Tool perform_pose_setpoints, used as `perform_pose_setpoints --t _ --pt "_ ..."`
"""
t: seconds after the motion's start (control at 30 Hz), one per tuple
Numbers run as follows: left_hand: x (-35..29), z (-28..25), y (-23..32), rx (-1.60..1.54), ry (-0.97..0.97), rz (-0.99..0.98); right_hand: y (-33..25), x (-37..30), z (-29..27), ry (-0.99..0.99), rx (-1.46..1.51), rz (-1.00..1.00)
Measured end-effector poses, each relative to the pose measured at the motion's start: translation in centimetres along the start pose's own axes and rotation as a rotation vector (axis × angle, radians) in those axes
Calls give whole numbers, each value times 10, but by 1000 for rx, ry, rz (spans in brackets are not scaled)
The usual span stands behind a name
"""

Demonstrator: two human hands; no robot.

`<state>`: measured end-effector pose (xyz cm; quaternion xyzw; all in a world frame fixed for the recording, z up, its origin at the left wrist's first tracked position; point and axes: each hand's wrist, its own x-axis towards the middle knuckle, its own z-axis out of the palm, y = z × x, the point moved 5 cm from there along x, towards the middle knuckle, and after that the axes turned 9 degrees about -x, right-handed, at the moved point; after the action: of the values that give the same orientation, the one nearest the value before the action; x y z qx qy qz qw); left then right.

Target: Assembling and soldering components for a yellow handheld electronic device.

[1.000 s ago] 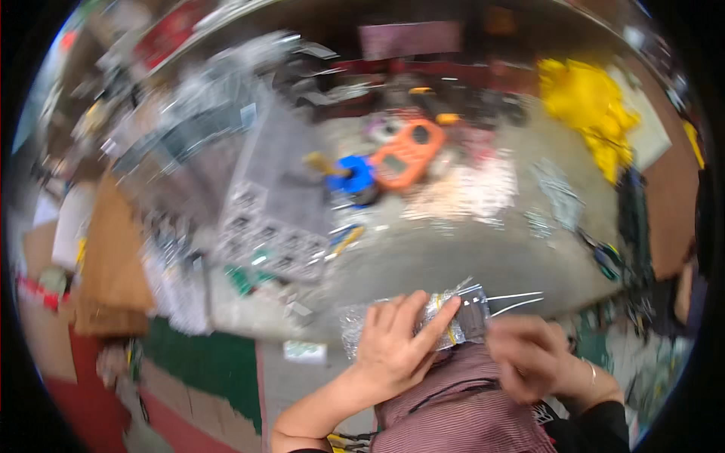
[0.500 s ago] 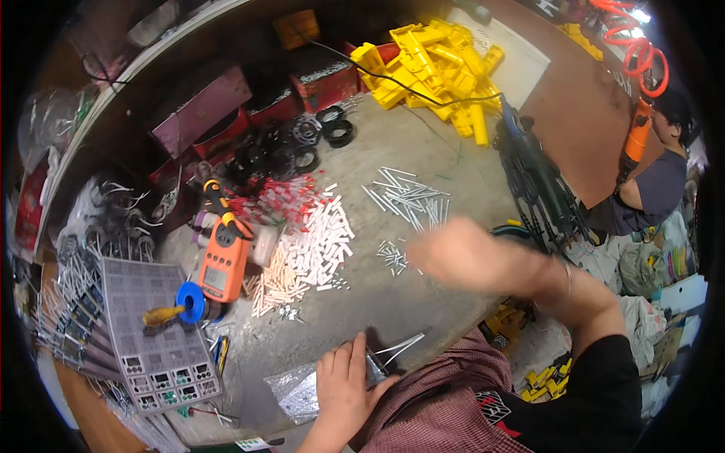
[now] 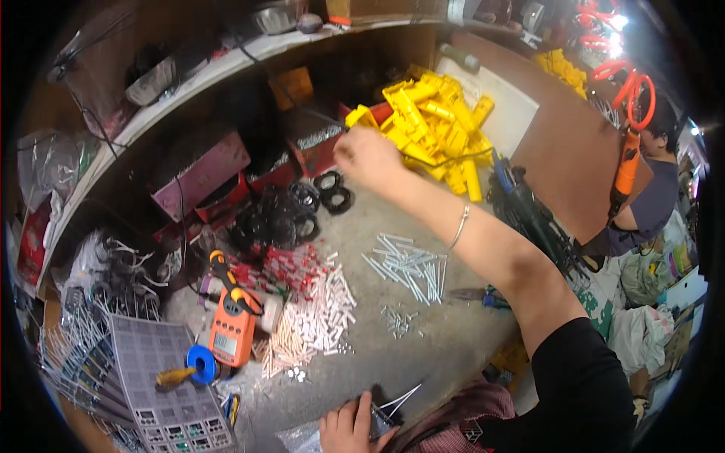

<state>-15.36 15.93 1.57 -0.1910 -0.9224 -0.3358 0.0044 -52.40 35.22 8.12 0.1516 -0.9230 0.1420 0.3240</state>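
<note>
My left hand [image 3: 349, 429] is at the lower edge, its fingers and thumb around a dark part [image 3: 384, 420] with two white wires [image 3: 402, 399]; the hand hides most of that part. Clear plastic [image 3: 299, 438] lies beneath it. My right arm stretches far across the bench, and my right hand [image 3: 370, 160] hangs by a red bin [image 3: 317, 155] of small metal pieces, left of the yellow plastic parts [image 3: 430, 124]. Its fingertips point away and are hard to make out. Black rings [image 3: 336, 200] lie just below that hand.
Long metal pins [image 3: 408, 268], small screws [image 3: 398, 321], white sleeves [image 3: 325, 317] and red-tipped pieces [image 3: 291, 268] lie in piles. An orange meter [image 3: 232, 332], a blue spool [image 3: 201, 364] and a printed sheet [image 3: 170, 377] are at left. Pliers [image 3: 479, 296] lie under my right forearm. Another person [image 3: 653, 192] sits at right.
My right hand has moved far and left, from beside the screw pile to the red bin. My left hand stays on the dark part. The view has tilted, showing more of the shelf.
</note>
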Motion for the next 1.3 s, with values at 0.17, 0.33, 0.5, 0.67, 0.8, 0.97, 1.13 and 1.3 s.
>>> perform_pose_setpoints --t 0.17,0.33,0.5,0.67,0.8,0.97,1.13,1.3 --pt "6 -14 -11 16 72 -15 124 69 -55 299 -68 280" --pt "4 -12 -26 -32 7 -54 161 121 -19 -141 -273 159" --pt "3 -6 -42 -31 -106 -88 214 152 11 -500 -522 279" --pt "-23 3 -59 -17 -238 -146 223 170 67 -744 -593 253" --pt "33 -29 -24 -139 -249 -159 281 167 80 -767 -784 298" --pt "40 -40 -14 -105 -162 -226 210 163 44 -695 -885 55" --pt "5 -14 -36 -59 -293 -241 238 123 -52 -149 -529 127" --pt "19 -21 -32 -52 -229 -204 212 69 -93 -648 -1033 82"
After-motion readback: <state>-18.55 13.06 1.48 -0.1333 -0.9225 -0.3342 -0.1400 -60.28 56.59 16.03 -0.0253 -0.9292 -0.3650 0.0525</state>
